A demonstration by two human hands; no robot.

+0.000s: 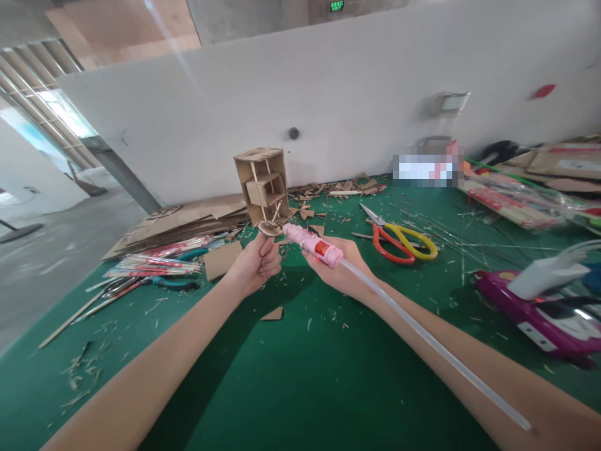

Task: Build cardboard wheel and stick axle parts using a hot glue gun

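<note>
Right now, both hands are busy and a little apart over the green table (300, 388). The left hand (261, 266) is curled into a loose fist, and its thumb and finger pinch a small round brown piece (269, 229). The right hand (347, 275) is wrapped around a pink glue gun (310, 242), with its nose pointing at the round piece. I cannot tell if the nose touches it. A long, cloudy glue stick (422, 332) pokes out of the back of the gun and runs above the right arm. Just behind the round piece is a tall cardboard box (265, 181), with open shelves and thin wooden sticks inside. To the right lie scissors (397, 242) with one orange handle and one yellow handle. Farther right sits a purple power strip (539, 316) with a white plug (544, 279) on it. To the left are packs of sticks (154, 264), and a cardboard square (223, 260) lies near the left wrist. Cardboard scraps (347, 188) lie along the wall (347, 100).
</note>
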